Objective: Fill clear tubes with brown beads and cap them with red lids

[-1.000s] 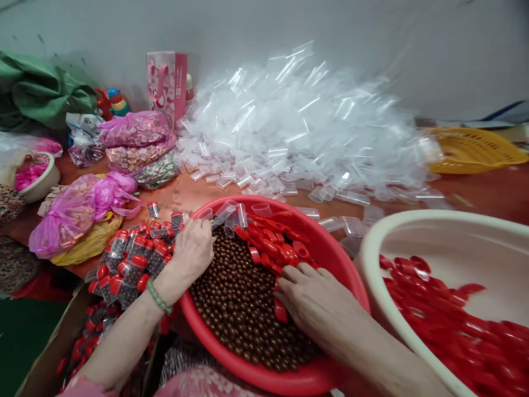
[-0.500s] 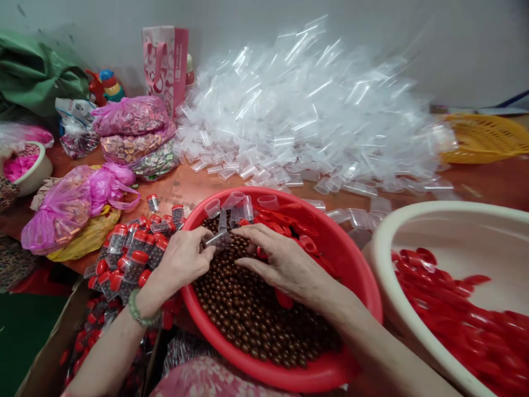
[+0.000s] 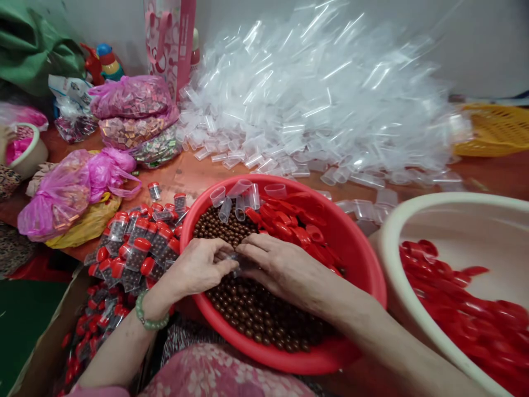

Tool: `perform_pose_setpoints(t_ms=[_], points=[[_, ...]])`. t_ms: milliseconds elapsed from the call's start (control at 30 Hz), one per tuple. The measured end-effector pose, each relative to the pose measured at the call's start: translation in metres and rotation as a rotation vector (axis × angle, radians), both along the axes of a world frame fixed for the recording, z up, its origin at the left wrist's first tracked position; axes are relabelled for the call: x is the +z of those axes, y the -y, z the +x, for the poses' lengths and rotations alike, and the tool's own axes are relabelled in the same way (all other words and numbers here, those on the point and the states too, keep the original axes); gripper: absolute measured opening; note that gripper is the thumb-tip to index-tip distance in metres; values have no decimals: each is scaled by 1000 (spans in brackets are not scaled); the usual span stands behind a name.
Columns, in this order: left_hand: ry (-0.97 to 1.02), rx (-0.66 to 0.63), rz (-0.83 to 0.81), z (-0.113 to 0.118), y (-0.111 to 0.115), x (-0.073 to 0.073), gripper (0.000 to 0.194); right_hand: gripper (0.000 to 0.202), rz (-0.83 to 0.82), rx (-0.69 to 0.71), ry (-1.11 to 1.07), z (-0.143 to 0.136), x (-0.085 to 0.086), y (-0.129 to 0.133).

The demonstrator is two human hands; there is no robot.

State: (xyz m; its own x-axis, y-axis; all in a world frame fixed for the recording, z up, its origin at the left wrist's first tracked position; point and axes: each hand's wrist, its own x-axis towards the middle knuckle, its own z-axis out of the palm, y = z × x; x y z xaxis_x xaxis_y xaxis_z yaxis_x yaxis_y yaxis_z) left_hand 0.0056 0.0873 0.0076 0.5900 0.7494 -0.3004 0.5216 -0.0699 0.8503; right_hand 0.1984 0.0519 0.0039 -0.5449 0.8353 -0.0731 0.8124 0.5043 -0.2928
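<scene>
My left hand (image 3: pixel 202 266) is closed round a small clear plastic tube (image 3: pixel 232 257), held low over the red basin (image 3: pixel 374 270). My right hand (image 3: pixel 276 264) meets it at the tube's end, fingers bent and drawn together; what lies inside them is hidden. Under both hands the basin holds many small glossy brown balls (image 3: pixel 264 322). Red plastic caps (image 3: pixel 289 220) lie along its far right side. Several empty clear tubes (image 3: pixel 240 199) rest on the balls near the far rim.
Filled, red-capped tubes (image 3: pixel 136 248) are heaped left of the basin, with more in a box below. A cream tub (image 3: pixel 390 237) of red caps stands right. Behind rises a large pile of clear tubes (image 3: pixel 314 105). Pink bags (image 3: pixel 132 96) and a person's hand (image 3: pixel 5 138) are left.
Both hands have come down and nearer to me, the tube with them. My right hand's fingers have closed in toward the tube's end. The camera's view has tilted slightly downward.
</scene>
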Motion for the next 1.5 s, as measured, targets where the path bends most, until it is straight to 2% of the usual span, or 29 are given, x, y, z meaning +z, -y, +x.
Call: perform_pose_setpoints(t_ms=[133,267,433,533,667,733,833,900,1000,1100,1200,1333,1400,1500], points=[[-173,-6,283,3,2,-2,29,25,-73,-80,84,4,-6,-10],[-241,-117,341,2,3,-10,29,32,-158,-63,71,-6,-14,-19],[-183,-69,408,1,6,-21,33,37,-325,-42,-80,-17,-23,-26],[-92,31,380,0,8,-19,35,37,-433,-45,-251,-13,-25,-28],[98,140,268,-6,7,-9,35,25,-546,-118,-463,-3,-22,-26],[166,101,218,-10,5,-4,46,33,-601,-141,-555,2,-18,-24],[222,-38,139,-12,3,-1,58,38,-676,-145,-685,7,-13,-22],[277,-68,94,-10,2,-1,52,35,-722,-135,-757,9,-11,-21],[376,-11,87,-5,5,-5,41,36,-790,-124,-851,9,-9,-19],[403,24,120,-4,11,-7,22,36,-853,-126,-926,8,-8,-16],[360,54,163,-7,17,-3,12,30,-803,-161,-876,8,-6,-11],[290,-10,251,-9,22,5,20,26,-516,-208,-639,16,-3,-1],[268,-32,215,-9,21,7,20,25,-384,-232,-500,23,-3,7],[287,31,99,-8,19,4,13,14,-224,-292,-194,35,-9,21]])
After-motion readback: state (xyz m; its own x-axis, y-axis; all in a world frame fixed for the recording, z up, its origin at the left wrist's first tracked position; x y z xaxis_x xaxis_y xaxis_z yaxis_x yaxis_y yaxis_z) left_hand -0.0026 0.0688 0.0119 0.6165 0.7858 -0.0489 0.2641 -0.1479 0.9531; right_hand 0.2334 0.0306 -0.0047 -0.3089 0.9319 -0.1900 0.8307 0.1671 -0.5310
